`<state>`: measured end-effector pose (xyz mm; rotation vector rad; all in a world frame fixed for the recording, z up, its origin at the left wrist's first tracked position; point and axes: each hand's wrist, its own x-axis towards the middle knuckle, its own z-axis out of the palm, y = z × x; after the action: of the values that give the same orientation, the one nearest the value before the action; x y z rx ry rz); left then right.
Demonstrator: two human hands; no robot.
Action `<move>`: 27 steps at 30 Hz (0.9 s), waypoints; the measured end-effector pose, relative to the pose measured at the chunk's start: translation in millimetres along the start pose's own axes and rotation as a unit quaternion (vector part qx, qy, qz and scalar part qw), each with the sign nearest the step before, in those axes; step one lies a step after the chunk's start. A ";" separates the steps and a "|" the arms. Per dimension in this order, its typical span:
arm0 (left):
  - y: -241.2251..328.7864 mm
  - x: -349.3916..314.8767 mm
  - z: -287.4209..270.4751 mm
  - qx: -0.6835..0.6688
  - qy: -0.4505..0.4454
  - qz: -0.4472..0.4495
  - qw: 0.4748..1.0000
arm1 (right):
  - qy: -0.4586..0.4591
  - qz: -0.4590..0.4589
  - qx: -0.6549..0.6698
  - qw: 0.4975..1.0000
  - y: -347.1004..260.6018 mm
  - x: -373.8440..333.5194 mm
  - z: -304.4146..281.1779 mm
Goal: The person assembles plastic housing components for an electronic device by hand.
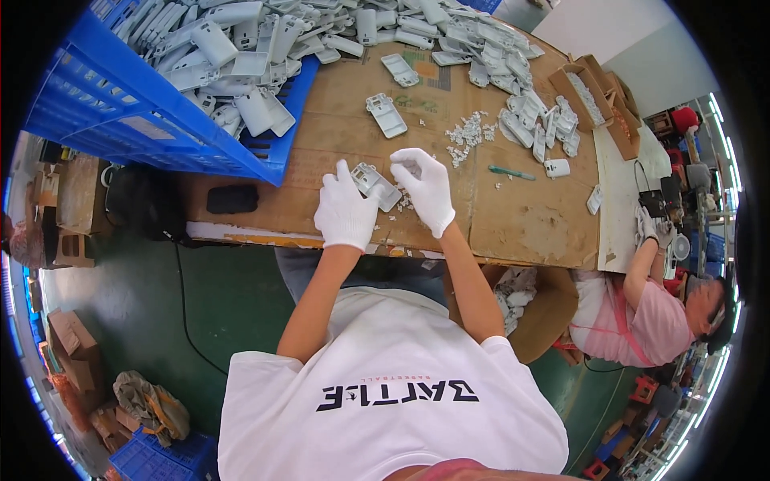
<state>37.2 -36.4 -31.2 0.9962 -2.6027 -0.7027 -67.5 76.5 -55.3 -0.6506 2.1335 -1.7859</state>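
The white plastic housing (388, 194) is slanting over the cardboard-covered table (513, 212), near its front edge. The gloved left hand (346, 210) is pinching it between thumb and fingers; the gloved right hand (425, 190) is curling just beside it, and whether its fingertips are pinching anything I cannot tell. The housing is showing a broad shallow recess (391, 200) and, toward the far edge, small cut-outs (366, 173).
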 end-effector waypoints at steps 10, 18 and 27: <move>-20.5 33.6 22.2 -0.264 -0.030 0.051 0.963 | 0.019 -0.193 -0.146 0.970 -8.6 1.5 20.5; -12.7 26.9 -4.2 -0.307 -0.090 0.101 0.942 | 0.076 -0.257 -0.253 0.930 -30.0 -6.1 25.0; 7.8 16.6 -38.3 -0.361 -0.137 0.157 0.909 | 0.083 -0.110 -0.037 0.990 -69.8 -15.7 0.6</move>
<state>36.3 -55.8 6.5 0.2573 -2.2859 -1.6295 -42.7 74.7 11.8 -0.8099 2.3259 -1.9410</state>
